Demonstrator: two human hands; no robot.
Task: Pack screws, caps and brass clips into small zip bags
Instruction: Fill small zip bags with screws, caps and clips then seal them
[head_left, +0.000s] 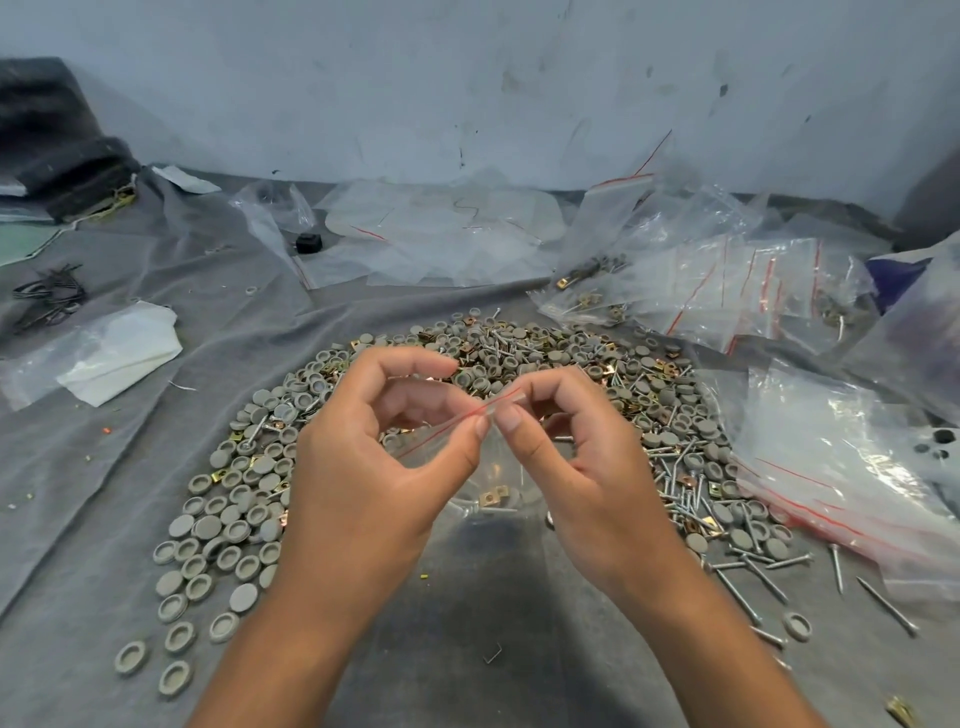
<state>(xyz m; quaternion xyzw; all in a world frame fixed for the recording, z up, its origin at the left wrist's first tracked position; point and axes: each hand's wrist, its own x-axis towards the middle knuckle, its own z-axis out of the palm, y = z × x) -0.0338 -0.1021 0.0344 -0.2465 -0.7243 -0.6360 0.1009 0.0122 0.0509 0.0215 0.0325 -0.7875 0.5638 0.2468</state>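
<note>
A: Going left to right, how far along is the packing?

B: Only partly done, I'd judge. At the far left a clear plastic sheet over white paper (98, 358) lies flat on the grey cloth-covered table (234, 291). In the lower middle the loose heap of grey round plastic caps (228, 514) is large, with silver screws (748, 566) and brass square clips (670, 370) mixed through it.

A: And the hands?

B: The left hand (374, 467) pinches the red-lined zip strip of a small clear zip bag (467, 467), thumb and forefinger closed on it. The right hand (582, 467) pinches the same strip just beside it, thumb tips nearly touching. The bag hangs between them at frame centre, above the heap.

A: Which way does it point?

B: The zip edge runs from lower left up to upper right, mouth at the top and body hanging down toward the camera. At least 2 brass clips and what seems to be 1 screw sit in its bottom, though glare blurs this.

A: Finished bags?

B: A pile of clear red-striped zip bags (727, 280) at the upper right holds hardware in several. Sealing this one looks like the current step, with much stock left.
</note>
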